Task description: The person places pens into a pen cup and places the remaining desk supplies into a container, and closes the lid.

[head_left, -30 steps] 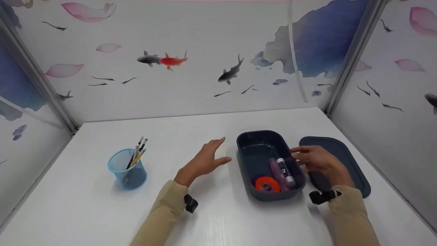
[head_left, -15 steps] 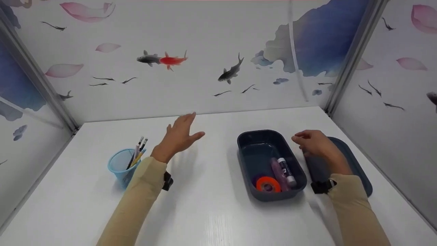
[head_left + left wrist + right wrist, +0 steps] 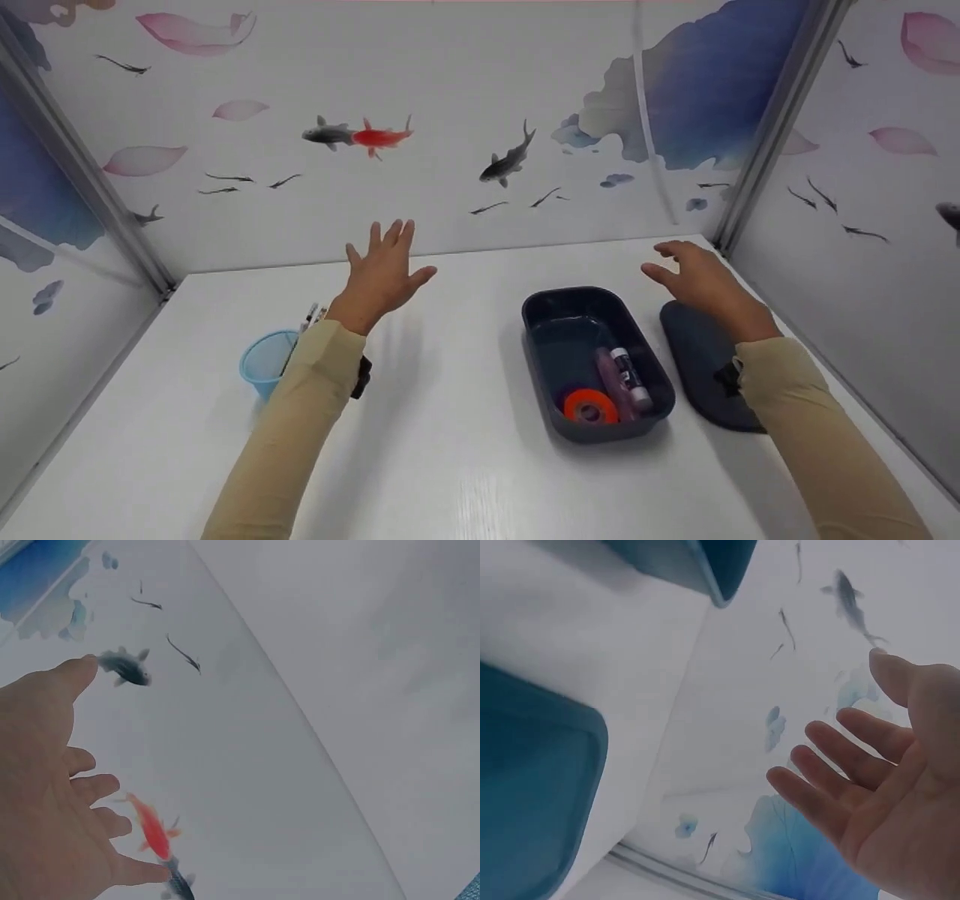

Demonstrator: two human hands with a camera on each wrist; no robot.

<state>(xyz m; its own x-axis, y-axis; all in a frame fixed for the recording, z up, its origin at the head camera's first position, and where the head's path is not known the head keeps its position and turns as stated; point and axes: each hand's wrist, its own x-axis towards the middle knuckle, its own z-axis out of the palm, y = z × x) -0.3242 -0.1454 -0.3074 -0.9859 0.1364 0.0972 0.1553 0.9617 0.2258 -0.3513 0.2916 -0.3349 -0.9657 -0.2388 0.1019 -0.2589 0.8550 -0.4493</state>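
Note:
My left hand (image 3: 381,281) is raised over the table's left half with its fingers spread, holding nothing. Below its forearm stands a light blue mesh pencil cup (image 3: 262,366), partly covered by the sleeve, with pencils (image 3: 309,316) in it. My right hand (image 3: 705,283), its fingers loosely bent and holding nothing, hovers above the far end of a dark blue lid (image 3: 701,371). Left of that lid is a dark blue open box (image 3: 551,375). Inside it lie an orange tape roll (image 3: 577,400), a white-capped glue stick (image 3: 632,381) and a translucent purple item (image 3: 609,375).
The white table (image 3: 465,465) is bounded by printed wall panels (image 3: 450,75) at the back and both sides. In the right wrist view, the lid (image 3: 540,780) and a corner of the box (image 3: 697,570) show beside the hand.
My left hand has moved left and up from beside the box, its fingers spreading. The right hand has left the box's right side and risen over the lid. Box and contents stay put.

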